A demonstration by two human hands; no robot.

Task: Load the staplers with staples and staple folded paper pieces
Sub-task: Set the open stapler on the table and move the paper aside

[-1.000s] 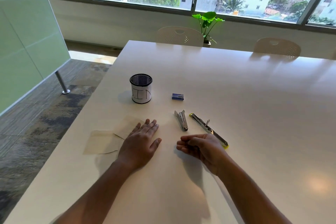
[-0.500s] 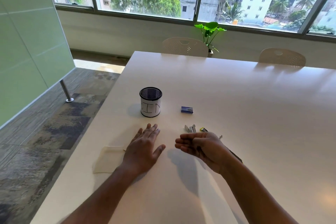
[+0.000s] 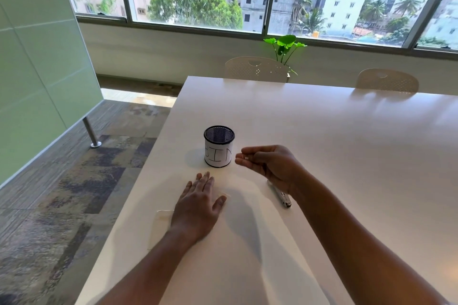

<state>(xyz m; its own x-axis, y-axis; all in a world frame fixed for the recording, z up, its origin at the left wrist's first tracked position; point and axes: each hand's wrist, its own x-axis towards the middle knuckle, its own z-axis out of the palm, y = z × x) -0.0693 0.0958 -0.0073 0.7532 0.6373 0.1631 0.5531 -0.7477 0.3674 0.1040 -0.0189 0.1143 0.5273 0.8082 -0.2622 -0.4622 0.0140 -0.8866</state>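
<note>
My left hand [image 3: 198,205] lies flat, fingers spread, on beige folded paper [image 3: 162,216] near the table's left edge. My right hand [image 3: 270,163] hovers above the table just right of the mesh cup [image 3: 219,146]. Its fingertips pinch a tiny pale piece [image 3: 244,157], too small to identify. A silver stapler [image 3: 282,197] lies on the table below my right wrist, partly hidden by it. The second stapler and the blue staple box are hidden behind my right hand.
The black mesh cup wears a white paper label with handwritten letters. The white table [image 3: 334,151] stretches far to the right and back. Two pale chairs [image 3: 256,69] and a green plant [image 3: 285,44] stand at its far edge. The floor drops off at left.
My right hand has risen and moved forward and left, from beside the staplers to next to the mesh cup, covering the staple box. My left hand stays on the paper.
</note>
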